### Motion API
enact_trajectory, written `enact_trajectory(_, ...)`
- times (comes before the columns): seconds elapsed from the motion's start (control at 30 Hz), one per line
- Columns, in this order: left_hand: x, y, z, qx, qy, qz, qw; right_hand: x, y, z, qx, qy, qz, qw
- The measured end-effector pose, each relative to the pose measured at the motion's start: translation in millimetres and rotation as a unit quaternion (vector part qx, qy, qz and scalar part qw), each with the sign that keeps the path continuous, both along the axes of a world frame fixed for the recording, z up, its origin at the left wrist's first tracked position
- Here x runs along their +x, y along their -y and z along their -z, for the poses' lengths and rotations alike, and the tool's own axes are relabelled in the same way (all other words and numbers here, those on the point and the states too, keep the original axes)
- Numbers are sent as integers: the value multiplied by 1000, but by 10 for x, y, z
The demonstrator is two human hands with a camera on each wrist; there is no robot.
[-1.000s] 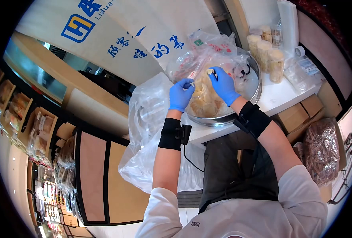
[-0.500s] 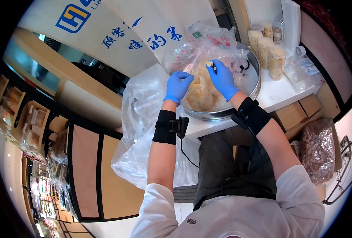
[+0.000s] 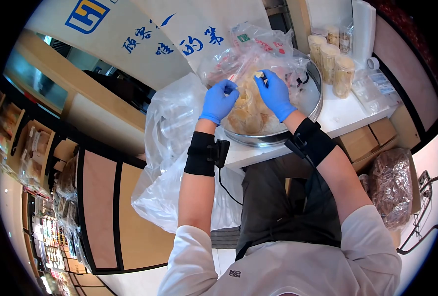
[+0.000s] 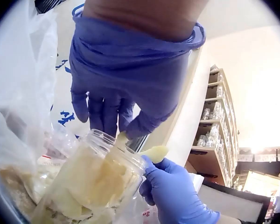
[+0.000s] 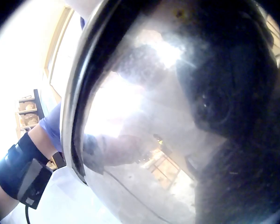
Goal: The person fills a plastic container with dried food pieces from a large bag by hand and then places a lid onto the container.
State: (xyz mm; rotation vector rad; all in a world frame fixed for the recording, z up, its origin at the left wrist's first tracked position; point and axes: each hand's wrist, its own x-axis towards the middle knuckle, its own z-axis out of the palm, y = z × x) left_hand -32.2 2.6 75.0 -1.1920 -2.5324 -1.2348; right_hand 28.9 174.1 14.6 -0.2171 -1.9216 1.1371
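Observation:
A clear plastic jar (image 4: 86,186) with pale yellow slices inside leans in a wide metal basin (image 3: 263,140). My blue-gloved left hand (image 3: 219,101) is at the jar's mouth; in the left wrist view its thumb and a finger pinch a pale slice (image 4: 121,141) at the rim. My gloved right hand (image 3: 275,96) stands just across the mouth and pinches another pale yellow slice (image 4: 156,153) between thumb and finger. The right wrist view is filled by the basin's shiny outer wall (image 5: 130,186), which hides the right hand there.
Clear plastic bags with red print (image 3: 268,42) lie in the basin behind the jar. Several filled jars (image 3: 344,76) stand on the white counter to the right, near a tape roll (image 3: 373,63). A large clear bag (image 3: 172,163) of containers hangs at the left.
The head view has shifted slightly, so the scene sits a little further left. Both hands stay over the jar's mouth, with the right still holding its slice.

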Motion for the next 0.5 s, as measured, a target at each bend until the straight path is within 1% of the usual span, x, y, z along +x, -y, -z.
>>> enact_trajectory(0.07,-19,22,-9,33,10,-48,998,19,3,-17,1,21,-6,1000)
enact_trajectory(0.1,-1,26,-25,33,11,-49,998,16,1,-22,-2,19,-7,1000)
enact_trajectory(0.17,37,32,-55,109,-11,-29,994,14,-1,-25,-5,19,-9,1000)
enact_trajectory(0.2,44,32,-54,108,-10,-30,994,16,0,-29,-4,21,-7,1000)
enact_trajectory(0.27,61,28,-51,153,27,18,988,2,-1,-17,-3,24,-6,1000)
enact_trajectory(0.33,122,38,-119,140,28,8,990,-19,-1,4,-10,-22,-4,1000)
enact_trajectory(0.37,146,39,-150,128,28,0,991,-20,-14,17,-11,-21,-3,1000)
enact_trajectory(0.4,134,41,-133,127,29,0,992,1,-19,-5,-10,7,-13,1000)
enact_trajectory(0.43,121,39,-119,141,46,26,989,16,-20,-24,-9,35,-22,999)
enact_trajectory(0.47,113,40,-102,154,64,51,985,21,-17,-29,-10,35,-22,999)
enact_trajectory(0.5,114,44,-88,153,64,52,985,22,-13,-32,-10,34,-18,999)
